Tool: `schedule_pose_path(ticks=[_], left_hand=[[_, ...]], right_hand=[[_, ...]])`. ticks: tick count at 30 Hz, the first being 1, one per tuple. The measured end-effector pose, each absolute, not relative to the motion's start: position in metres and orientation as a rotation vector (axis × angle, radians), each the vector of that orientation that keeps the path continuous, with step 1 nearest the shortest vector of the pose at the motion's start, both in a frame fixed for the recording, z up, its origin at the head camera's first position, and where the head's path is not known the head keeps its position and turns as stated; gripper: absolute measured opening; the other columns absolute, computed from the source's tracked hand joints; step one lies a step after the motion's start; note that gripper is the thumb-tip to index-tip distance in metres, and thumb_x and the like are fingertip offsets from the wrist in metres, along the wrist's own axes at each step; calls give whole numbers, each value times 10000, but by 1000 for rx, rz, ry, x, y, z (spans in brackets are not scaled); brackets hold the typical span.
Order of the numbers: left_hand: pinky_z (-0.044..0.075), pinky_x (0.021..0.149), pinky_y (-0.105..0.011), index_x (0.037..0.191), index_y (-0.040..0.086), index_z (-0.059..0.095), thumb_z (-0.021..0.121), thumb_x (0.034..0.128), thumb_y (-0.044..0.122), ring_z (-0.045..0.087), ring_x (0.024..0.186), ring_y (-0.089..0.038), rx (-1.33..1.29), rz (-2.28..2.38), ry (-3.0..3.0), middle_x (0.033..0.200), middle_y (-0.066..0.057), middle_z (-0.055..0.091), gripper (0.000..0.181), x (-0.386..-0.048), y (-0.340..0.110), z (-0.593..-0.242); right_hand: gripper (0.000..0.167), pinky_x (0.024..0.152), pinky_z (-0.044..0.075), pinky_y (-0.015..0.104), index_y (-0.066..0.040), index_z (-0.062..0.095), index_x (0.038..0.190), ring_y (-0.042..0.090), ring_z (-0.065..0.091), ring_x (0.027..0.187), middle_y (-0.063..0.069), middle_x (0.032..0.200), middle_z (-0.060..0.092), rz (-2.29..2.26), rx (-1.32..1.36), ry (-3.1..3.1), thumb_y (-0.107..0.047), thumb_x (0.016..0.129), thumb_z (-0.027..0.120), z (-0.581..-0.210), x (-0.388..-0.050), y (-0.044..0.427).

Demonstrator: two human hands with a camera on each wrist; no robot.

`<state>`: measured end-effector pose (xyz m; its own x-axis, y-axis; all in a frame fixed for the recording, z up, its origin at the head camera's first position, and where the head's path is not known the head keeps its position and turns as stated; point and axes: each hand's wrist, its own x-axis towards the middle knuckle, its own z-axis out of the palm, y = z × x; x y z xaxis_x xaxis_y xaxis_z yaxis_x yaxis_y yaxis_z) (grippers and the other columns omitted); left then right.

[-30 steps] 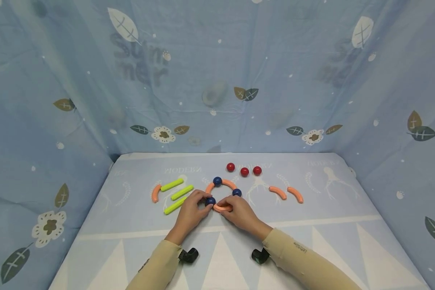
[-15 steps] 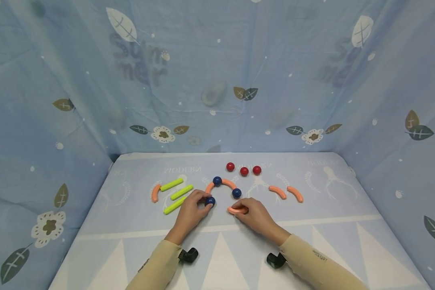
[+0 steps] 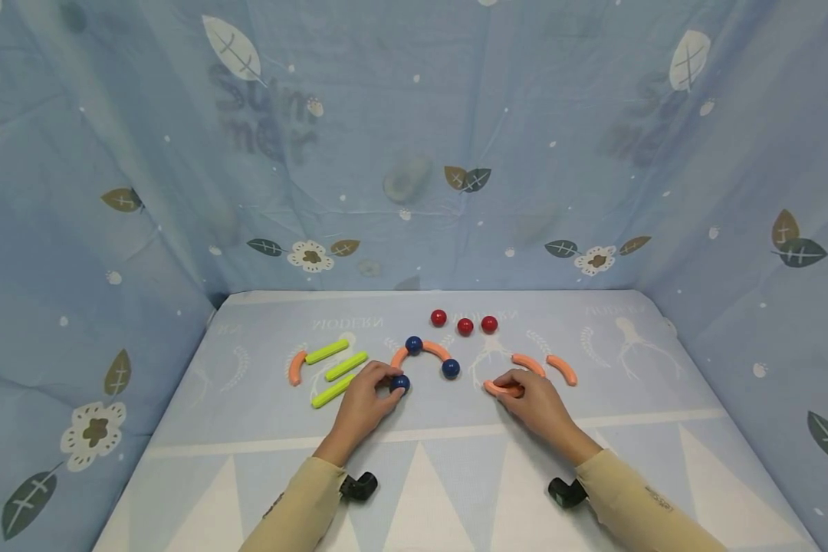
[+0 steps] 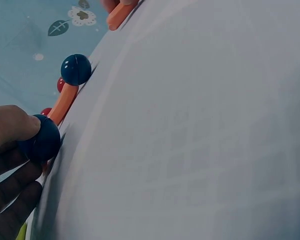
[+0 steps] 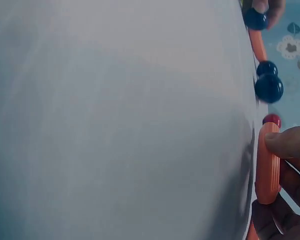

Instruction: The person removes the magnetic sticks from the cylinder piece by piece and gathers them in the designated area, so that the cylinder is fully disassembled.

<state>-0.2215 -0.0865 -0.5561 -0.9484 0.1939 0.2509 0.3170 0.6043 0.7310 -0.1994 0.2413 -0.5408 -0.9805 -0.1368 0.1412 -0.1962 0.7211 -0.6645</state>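
Note:
Between thumb and fingers, my left hand (image 3: 366,397) pinches a dark blue ball (image 4: 44,139) at the near left end of an arc on the table. The arc has two curved orange rods, one (image 3: 436,349) on the right and one (image 3: 399,356) on the left, joined by a blue ball (image 3: 414,345) at the top. Another blue ball (image 3: 451,369) ends the arc at the right. Well to the right of it, my right hand (image 3: 534,397) pinches a loose curved orange rod (image 5: 268,165) by its sides.
Two curved orange rods (image 3: 562,370) lie beyond the right hand. Left of the arc are several straight lime-green rods (image 3: 327,352) and one curved orange rod (image 3: 297,369). Red balls (image 3: 465,327) sit behind on the cloth-covered table (image 3: 248,414), near the fabric back wall (image 3: 414,230).
My right hand has pulled the curved orange rod away from the near side of the ring and carried it right. The left hand keeps its place on the blue ball.

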Motion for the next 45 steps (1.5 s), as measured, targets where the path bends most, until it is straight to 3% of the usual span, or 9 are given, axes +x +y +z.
schedule_pose_path(ticks=[5, 14, 26, 37, 45], left_hand=[[556, 874, -333, 1135, 149, 740, 832, 864, 156, 638, 958, -97, -426, -1268, -2680, 1088, 46, 648, 287, -221, -87, -555], [558, 877, -328, 1136, 140, 739, 831, 864, 146, 651, 973, -88, -445, -1268, -2665, 1095, 41, 646, 287, -220, -87, -557], [558, 876, -330, 1144, 149, 736, 823, 872, 149, 649, 975, -83, -449, -1288, -2660, 1093, 52, 640, 285, -220, -88, -558], [559, 878, -331, 1149, 146, 736, 819, 877, 151, 646, 976, -84, -445, -1290, -2666, 1094, 51, 637, 284, -220, -88, -558], [557, 892, -335, 1154, 146, 738, 824, 870, 144, 649, 984, -90, -422, -1304, -2671, 1098, 37, 634, 297, -220, -87, -558]], right_hand=[[131, 717, 481, 296, -150, 772, 1002, 83, 571, 738, -75, 910, 738, 1066, 252, -2830, -157, 879, 816, -544, -201, 259], [172, 848, 485, 436, -89, 768, 1031, 67, 610, 729, -38, 887, 742, 1012, 258, -2787, -98, 866, 815, -544, -199, 272], [199, 846, 504, 432, -71, 768, 1052, 77, 626, 741, -24, 889, 739, 1004, 256, -2775, -98, 862, 820, -546, -199, 272], [236, 797, 591, 440, -46, 758, 1063, 241, 745, 914, 91, 1088, 752, 1078, 262, -2669, -155, 866, 829, -540, -200, 259], [214, 908, 538, 489, -66, 771, 1088, 274, 639, 1078, 71, 1101, 736, 1084, 295, -2669, -66, 875, 784, -539, -205, 243]])
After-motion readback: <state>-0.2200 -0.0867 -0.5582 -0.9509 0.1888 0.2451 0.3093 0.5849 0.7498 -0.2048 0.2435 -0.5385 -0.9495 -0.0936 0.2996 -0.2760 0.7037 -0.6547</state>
